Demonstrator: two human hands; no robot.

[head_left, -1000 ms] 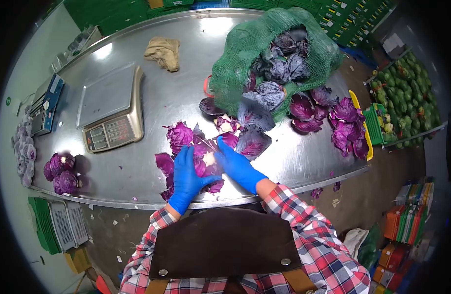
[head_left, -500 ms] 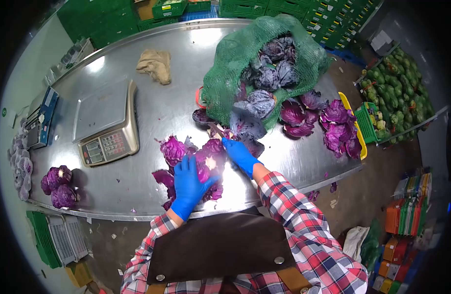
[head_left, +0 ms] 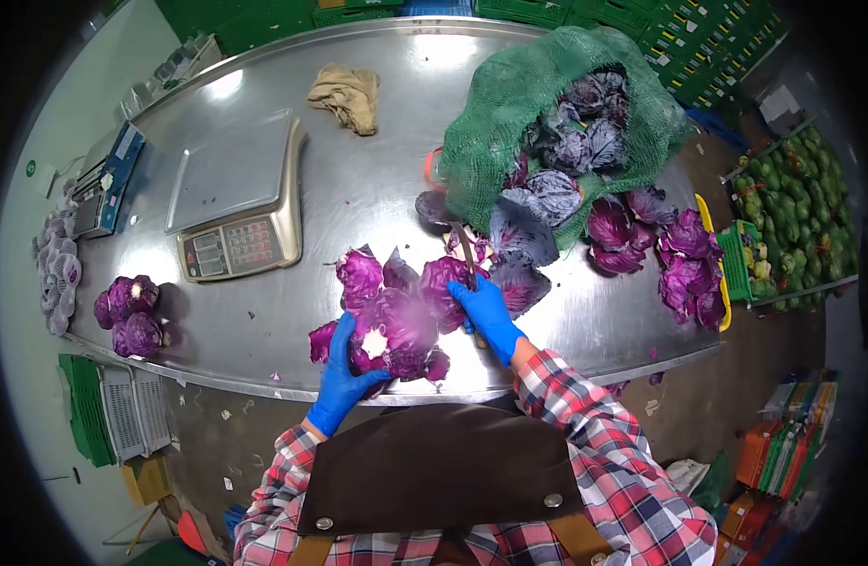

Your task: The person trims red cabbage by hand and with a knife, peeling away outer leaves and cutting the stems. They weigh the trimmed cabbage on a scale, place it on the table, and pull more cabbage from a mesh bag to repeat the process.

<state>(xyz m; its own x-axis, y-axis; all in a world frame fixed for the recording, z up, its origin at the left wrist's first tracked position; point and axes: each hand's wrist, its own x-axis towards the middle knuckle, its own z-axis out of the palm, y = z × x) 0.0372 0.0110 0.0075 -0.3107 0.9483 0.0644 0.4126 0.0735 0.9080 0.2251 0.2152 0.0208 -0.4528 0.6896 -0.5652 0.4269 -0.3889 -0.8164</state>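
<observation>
My left hand (head_left: 341,379), in a blue glove, has its fingers spread along the left side of a red cabbage (head_left: 396,325) with a pale cut stem. A knife (head_left: 469,253) points away from me in my right hand (head_left: 488,316), whose gloved fingers are closed round its handle. Loose purple leaves (head_left: 360,275) lie around the cabbage. Just beyond the knife, pale trimmings rest on the metal table (head_left: 358,179). Darker outer leaves (head_left: 519,234) spread out in front of a green net sack (head_left: 495,113) full of cabbages.
A scale (head_left: 240,236) stands at the left, with two trimmed cabbages (head_left: 135,316) near the table's left front edge. A beige cloth (head_left: 347,96) lies at the back. More purple leaves (head_left: 688,264) are by a yellow crate edge (head_left: 725,311) at the right.
The view has shifted left. The cabbage has turned, its cut stem now facing lower left beside my left hand. The knife in my right hand has swung more upright.
</observation>
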